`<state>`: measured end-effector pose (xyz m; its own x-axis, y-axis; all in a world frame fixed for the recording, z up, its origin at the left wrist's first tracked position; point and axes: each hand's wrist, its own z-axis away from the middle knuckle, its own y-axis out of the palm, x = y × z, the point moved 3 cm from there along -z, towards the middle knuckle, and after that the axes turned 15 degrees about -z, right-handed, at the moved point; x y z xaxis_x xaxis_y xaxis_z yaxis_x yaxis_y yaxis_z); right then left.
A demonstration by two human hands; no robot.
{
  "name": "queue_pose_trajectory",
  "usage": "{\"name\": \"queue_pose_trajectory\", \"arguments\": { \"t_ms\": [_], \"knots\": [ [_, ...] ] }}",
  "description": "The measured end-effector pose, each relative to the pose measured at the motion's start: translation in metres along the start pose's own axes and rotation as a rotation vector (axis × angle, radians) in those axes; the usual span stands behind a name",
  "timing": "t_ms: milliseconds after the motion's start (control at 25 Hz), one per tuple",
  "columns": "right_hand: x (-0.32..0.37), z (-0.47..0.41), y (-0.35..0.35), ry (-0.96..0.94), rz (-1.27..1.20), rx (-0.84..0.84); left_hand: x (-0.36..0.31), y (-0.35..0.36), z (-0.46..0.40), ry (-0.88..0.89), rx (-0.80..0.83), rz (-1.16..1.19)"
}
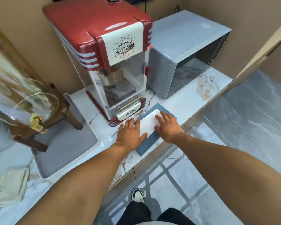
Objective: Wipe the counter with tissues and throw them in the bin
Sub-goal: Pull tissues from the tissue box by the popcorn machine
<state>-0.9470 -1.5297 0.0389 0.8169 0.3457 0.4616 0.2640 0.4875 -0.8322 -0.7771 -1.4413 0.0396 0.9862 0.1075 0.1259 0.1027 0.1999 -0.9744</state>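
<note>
A grey-blue tissue box [154,138] lies flat near the front edge of the white marble counter [193,101], just in front of the popcorn machine. White tissues [148,122] fill its open top. My left hand [131,133] rests flat, fingers spread, on the left part of the box and tissues. Over on the right part, my right hand [167,126] lies flat on the tissues with fingers apart. Neither hand grips anything. No bin is in view.
A red and white popcorn machine [110,62] stands behind the box. A grey microwave [185,59] sits to its right. On the left, a grey tray [65,143] carries a glass drink dispenser [23,98] on a wooden stand. A pale folded cloth [11,185] lies at the near left.
</note>
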Motion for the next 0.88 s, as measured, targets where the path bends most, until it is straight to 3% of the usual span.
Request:
{"name": "queue_pose_trajectory", "arguments": {
  "t_ms": [320,600,880],
  "knots": [
    [-0.004,-0.029,-0.014,-0.064,-0.015,-0.134,-0.005,0.006,-0.011,-0.051,-0.007,0.034],
    [-0.008,-0.039,-0.019,-0.045,-0.140,-0.092,-0.001,-0.004,-0.015,-0.113,-0.033,0.092],
    [0.016,-0.031,-0.025,-0.157,-0.097,-0.136,0.014,-0.018,0.000,-0.181,-0.112,0.133]
  ]
}}
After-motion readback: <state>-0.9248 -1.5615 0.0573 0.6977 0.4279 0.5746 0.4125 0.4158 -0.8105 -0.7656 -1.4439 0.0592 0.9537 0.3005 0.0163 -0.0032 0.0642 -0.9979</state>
